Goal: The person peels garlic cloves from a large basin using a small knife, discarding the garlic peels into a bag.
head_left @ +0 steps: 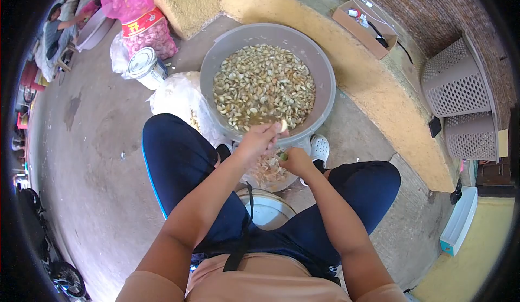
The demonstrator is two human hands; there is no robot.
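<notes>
A pale garlic clove [283,126] is pinched between the thumb and fingers of my left hand [261,140], at the near rim of a large grey basin [210,63]. Many garlic cloves [265,82] sit in the basin in some water. To the right and a little lower, my right hand [297,161] is closed around a small tool with a green handle [283,156]; its blade cannot be made out. Below both hands, garlic peels [268,173] fill a clear container between my feet.
A clear plastic bag [176,93] with peeled cloves lies left of the basin. Behind it stand a lidded bucket [147,68] and pink mesh sacks [149,39]. A yellow ledge [357,80] curves along the right, bearing a cardboard box [364,31]. Another person [54,28] sits far left.
</notes>
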